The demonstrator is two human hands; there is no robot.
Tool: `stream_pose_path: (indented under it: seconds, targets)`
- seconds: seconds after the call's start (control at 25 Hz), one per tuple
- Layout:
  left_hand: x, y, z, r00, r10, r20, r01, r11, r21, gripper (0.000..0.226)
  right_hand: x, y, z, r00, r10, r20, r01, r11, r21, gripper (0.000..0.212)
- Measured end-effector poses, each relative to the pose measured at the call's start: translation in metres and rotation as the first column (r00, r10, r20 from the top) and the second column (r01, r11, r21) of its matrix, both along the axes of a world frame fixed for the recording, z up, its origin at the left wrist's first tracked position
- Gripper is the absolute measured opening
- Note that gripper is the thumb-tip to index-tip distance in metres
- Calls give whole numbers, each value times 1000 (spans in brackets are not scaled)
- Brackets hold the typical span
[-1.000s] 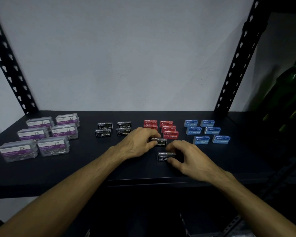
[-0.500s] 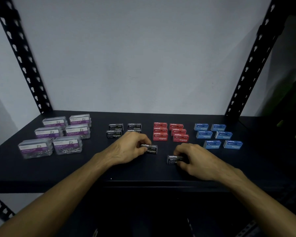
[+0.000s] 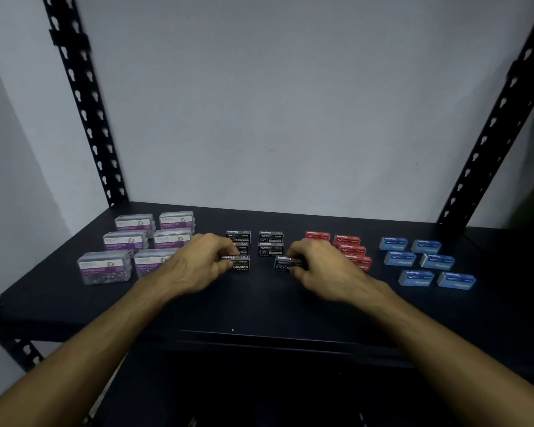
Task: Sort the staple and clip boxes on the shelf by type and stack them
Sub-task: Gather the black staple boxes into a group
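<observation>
grey wall (image 3: 290,103), black perforated uprights (image 3: 84,100)

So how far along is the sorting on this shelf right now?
Mostly sorted: clear paper clip boxes sit grouped at left, red staple boxes and blue staple boxes at right. In hand: the left hand and right hand each hold a black staple box at the front of the black group. Left: most boxes lie in rows, not clearly stacked.
</observation>
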State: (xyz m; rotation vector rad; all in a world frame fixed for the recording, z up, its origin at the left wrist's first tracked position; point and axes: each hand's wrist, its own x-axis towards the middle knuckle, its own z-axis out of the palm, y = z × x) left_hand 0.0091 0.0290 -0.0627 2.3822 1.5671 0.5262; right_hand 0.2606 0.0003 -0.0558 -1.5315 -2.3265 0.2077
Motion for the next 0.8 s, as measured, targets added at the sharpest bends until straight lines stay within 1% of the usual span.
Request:
stream_pose_path:
  seconds: [0.12,0.4,0.8]
  targets:
    - [0,1,-1,1000,20,-3,-20,1000,15,25,-16,13,-4,999,-12,31,13,1000,-9,13]
    - [1,6,-12,998,60,-35,-59,998,27,25,-31,26,-16,999,-16,51,21,995,-95,12]
    - [4,9,-19,995,101,-5,-100,995,28,23,-30,26,-19,999,-9,32,11,997,-79,12]
